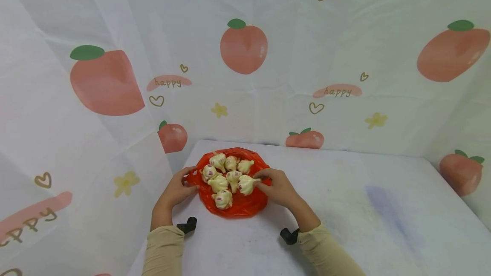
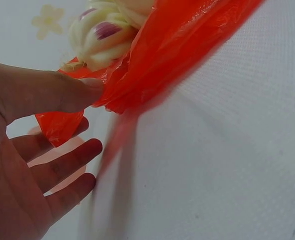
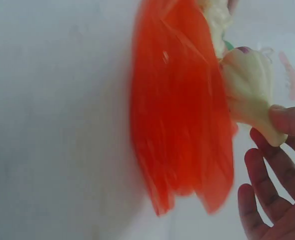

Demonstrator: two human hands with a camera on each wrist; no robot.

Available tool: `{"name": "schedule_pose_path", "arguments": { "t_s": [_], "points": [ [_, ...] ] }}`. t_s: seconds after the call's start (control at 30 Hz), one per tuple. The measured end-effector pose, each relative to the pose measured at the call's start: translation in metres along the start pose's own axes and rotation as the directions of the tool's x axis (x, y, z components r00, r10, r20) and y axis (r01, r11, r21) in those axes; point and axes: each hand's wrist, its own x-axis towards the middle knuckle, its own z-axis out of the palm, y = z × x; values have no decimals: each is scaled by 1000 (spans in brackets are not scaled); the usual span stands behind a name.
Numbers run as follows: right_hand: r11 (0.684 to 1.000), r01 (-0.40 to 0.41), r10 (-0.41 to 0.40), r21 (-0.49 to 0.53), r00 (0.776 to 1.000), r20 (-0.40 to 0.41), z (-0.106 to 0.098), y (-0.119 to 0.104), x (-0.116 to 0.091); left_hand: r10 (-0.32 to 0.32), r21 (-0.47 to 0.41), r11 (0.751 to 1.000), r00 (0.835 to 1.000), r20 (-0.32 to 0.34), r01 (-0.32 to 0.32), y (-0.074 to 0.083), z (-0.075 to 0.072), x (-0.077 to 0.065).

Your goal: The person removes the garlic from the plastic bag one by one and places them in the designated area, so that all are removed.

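Several pale garlic bulbs [image 1: 218, 183] with purple patches lie on a spread red plastic bag [image 1: 239, 212]. My right hand [image 1: 279, 187] pinches one garlic bulb [image 3: 250, 85] by its stem between thumb and forefinger, over the bag's right side. In the right wrist view the other fingers [image 3: 267, 190] of that hand stay apart from the bulb. At the bag's left edge, my left hand [image 1: 177, 188] pinches the red plastic with its thumb [image 2: 57, 92] lying over it. A garlic bulb [image 2: 100, 37] sits just beyond that thumb.
The bag lies on a white-covered table [image 1: 326, 186] near its left side. A white curtain [image 1: 276, 110] printed with fruit and flowers stands behind and to the left. Black devices [image 1: 188, 225] are strapped at both wrists.
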Motion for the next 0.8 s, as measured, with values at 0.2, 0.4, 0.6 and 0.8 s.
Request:
{"name": "schedule_pose_path", "arguments": {
  "t_s": [0.2, 0.4, 0.6, 0.8],
  "points": [
    [999, -42, 42, 2, 996, -77, -31, 12, -9, -3, 6, 1000, 1000, -3, 3, -2, 0, 0],
    [995, -60, 44, -85, 984, -173, -71, 43, -23, -3, 6, 1000, 1000, 0, 3, -1, 0, -1],
    [980, -110, 68, -165, 968, -243, -113, 75, -41, -4, -1, 1000, 1000, 3, 4, 0, 0, -1],
    [957, -201, 140, -210, 952, -273, -150, 98, -66, -12, 10, 1000, 1000, 4, 12, -1, 0, -1]
  ]
}}
